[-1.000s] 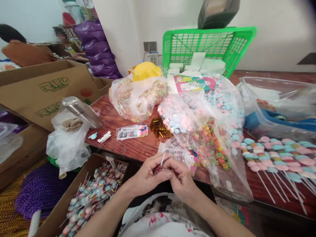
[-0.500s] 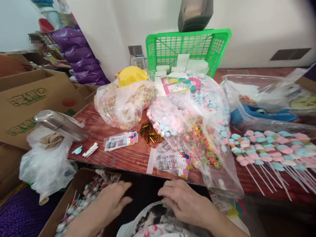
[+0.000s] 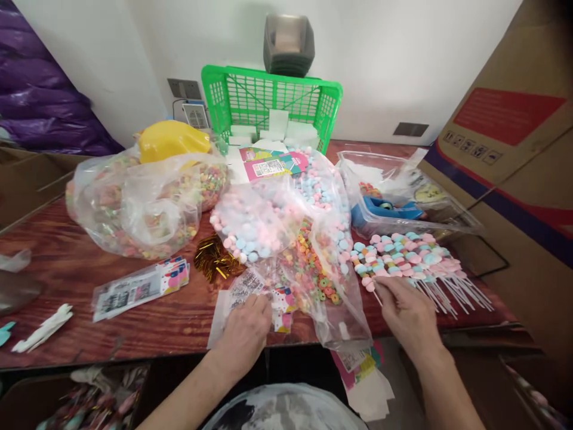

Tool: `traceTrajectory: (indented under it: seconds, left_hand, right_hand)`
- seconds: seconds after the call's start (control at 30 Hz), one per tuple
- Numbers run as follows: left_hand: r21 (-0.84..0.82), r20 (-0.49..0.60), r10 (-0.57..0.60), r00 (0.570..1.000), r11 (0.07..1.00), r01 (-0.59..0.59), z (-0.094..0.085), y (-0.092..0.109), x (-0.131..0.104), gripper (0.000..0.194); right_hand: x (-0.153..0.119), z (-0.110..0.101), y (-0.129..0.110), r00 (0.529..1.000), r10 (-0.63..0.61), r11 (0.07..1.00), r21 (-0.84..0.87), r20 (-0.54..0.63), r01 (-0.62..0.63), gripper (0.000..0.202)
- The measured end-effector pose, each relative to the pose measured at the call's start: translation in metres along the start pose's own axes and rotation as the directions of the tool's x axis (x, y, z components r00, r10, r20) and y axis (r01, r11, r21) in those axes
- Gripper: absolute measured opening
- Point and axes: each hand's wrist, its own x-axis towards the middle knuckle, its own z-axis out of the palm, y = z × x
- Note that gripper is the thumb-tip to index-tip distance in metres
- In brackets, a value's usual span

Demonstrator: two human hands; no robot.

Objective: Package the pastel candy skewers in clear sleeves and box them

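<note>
Right hand [image 3: 409,313] is at lower right of centre, fingertips on the stick ends of the nearest candy skewers [image 3: 403,257]. Fingers curled loosely over a stick at the left edge of the pile; can't tell if it's actually pinched or just touched.

Key relation: the skewers lie fanned on the wooden table [image 3: 67,263], candy heads toward the upper left, bare sticks trailing to the lower right. So the long axis runs diagonal across the right-middle of the frame, and the hand comes in from below at the left end of the row, roughly across the sticks. The right hand is clearly the nearer one (left is well apart, other side of the bag).

Left hand [image 3: 244,331] is at lower centre, palm down, fingers flat and slightly spread on the stack of printed packaging sleeves [image 3: 233,298] at the table's front edge. Pressing, not gripping.

Between the two hands: an open clear bag of coloured ring candies [image 3: 320,280], spilling toward the front edge. Behind it a bag of pink and blue marshmallow pieces [image 3: 255,221]. Gold twist ties [image 3: 215,263] just left of that. Green basket [image 3: 268,101] at top centre against the wall.
</note>
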Motion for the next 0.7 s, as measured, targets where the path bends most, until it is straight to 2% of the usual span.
traceTrajectory:
  seconds: [0.07, 0.17, 0.3, 0.43, 0.5, 0.57, 0.63, 0.7]
  left_hand:
    - [-0.01, -0.031, -0.016, 0.999, 1.0, 0.015, 0.004, -0.003, -0.003, 0.034]
    - [-0.02, -0.082, -0.047, 0.996, 0.999, 0.046, 0.006, -0.002, -0.002, 0.032]
    - [-0.023, -0.106, -0.082, 0.991, 0.997, 0.08, 0.006, 0.001, 0.003, 0.032]
    - [-0.038, -0.169, -0.074, 0.983, 0.997, 0.068, 0.009, -0.002, 0.006, 0.028]
    - [-0.047, -0.232, -0.05, 0.971, 0.998, 0.04, 0.013, -0.006, 0.005, 0.026]
    - [-0.052, -0.295, -0.018, 0.955, 0.999, 0.003, 0.017, -0.01, 0.003, 0.025]
    - [-0.058, -0.337, 0.01, 0.941, 0.998, -0.031, 0.02, -0.012, 0.0, 0.024]
    - [-0.063, -0.362, 0.027, 0.932, 0.997, -0.053, 0.023, -0.011, -0.002, 0.023]
  right_hand:
    - [-0.004, -0.002, 0.027, 0.998, 0.059, 0.971, -0.229, -0.037, -0.066, 0.019]
    - [-0.012, 0.004, 0.049, 0.991, 0.128, 0.889, -0.439, -0.03, -0.128, 0.021]
    - [-0.021, 0.019, 0.054, 0.988, 0.153, 0.846, -0.519, 0.016, -0.123, 0.02]
    - [-0.021, 0.026, 0.054, 0.987, 0.153, 0.85, -0.505, -0.042, -0.153, 0.026]
    - [-0.018, 0.019, 0.056, 0.985, 0.15, 0.853, -0.493, -0.082, -0.17, 0.028]
    - [-0.013, 0.004, 0.06, 0.989, 0.113, 0.879, -0.454, -0.091, -0.142, 0.028]
    - [-0.008, -0.019, 0.066, 0.998, 0.046, 0.916, -0.396, -0.043, -0.059, 0.028]
    - [-0.002, -0.044, 0.07, 0.997, 0.006, 0.932, -0.363, 0.072, 0.021, 0.026]
